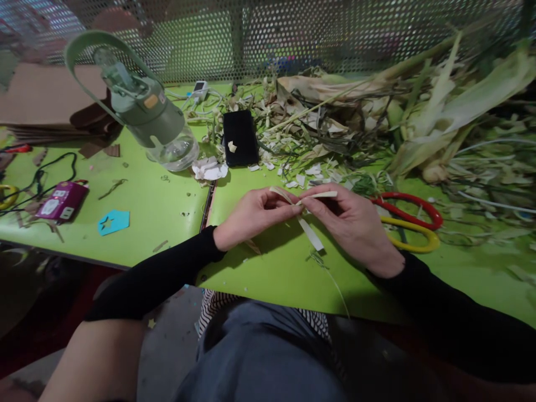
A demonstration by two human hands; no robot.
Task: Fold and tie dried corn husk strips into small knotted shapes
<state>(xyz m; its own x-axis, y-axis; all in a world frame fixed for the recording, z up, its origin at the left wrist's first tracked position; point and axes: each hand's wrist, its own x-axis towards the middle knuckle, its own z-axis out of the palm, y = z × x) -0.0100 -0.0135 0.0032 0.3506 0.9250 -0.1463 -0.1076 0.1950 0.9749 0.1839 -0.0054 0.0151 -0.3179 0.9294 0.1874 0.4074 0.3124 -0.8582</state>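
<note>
table: green | backdrop: perforated metal screen | floor: grey | light: dim

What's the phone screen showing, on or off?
Off, it seems: the phone lies flat on the green table, its upper face plain black, a pale husk scrap on it.

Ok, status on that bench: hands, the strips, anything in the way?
Left hand and right hand shut on pale husk strips above green table. One strip end hangs down. Scissors beside right hand, husk pile behind; none blocking.
</note>
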